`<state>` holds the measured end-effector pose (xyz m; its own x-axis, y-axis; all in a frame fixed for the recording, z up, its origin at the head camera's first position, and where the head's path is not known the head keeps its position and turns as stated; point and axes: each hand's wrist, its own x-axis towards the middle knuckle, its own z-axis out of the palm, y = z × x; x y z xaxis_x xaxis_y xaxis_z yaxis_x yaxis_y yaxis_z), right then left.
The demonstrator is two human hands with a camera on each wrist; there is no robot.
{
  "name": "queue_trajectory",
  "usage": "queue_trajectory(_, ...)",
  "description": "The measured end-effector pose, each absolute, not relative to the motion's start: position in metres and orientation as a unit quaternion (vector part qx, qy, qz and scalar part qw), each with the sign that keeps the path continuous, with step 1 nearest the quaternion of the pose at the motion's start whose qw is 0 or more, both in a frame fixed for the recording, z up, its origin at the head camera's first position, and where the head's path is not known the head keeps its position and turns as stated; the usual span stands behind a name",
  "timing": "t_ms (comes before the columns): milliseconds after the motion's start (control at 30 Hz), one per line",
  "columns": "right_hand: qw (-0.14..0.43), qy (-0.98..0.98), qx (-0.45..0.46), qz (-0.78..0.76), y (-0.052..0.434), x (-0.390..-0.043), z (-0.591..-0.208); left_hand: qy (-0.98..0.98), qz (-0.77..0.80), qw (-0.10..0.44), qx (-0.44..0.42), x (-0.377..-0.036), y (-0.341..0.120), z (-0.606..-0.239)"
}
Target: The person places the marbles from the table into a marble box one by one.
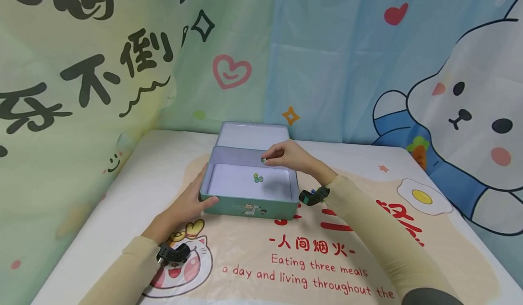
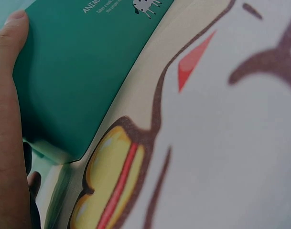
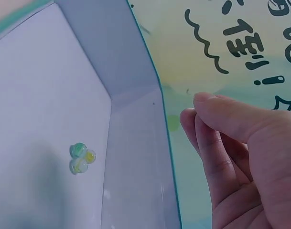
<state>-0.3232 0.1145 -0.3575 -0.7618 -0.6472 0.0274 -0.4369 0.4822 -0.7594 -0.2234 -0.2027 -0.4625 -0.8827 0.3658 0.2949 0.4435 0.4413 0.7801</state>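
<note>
- the open green tin (image 1: 249, 209) sits on the printed mat (image 1: 327, 255), its lid (image 1: 252, 135) tipped back behind it.
- the left hand (image 1: 189, 204) rests against the tin's near left corner, thumb straight along the front wall.
- the right hand (image 1: 288, 155) hovers over the tin's far rim, fingertips pinching a small marble (image 1: 263, 161).
- three marbles (image 1: 258, 178) lie touching one another on the tin's white floor, near its middle.
</note>
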Motion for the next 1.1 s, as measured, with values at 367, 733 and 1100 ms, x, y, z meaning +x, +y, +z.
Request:
queue_trajectory(367,0.141,0.846,-0.312,-0.409,0.100,-0.337,-0.360,-0.851,-0.469,0.043,-0.233,-0.222,-0.202,-0.463)
queue_trajectory(733,0.128,0.845,-0.313,-0.414,0.091,-0.348,-0.370,-0.851,-0.471,0.040,-0.230,-0.223,-0.202,-0.464)
queue_trajectory(1100,0.127,0.839,-0.303,-0.435,0.086,-0.352,-0.389,-0.852,-0.471,0.036,-0.225,-0.222,-0.202,-0.465)
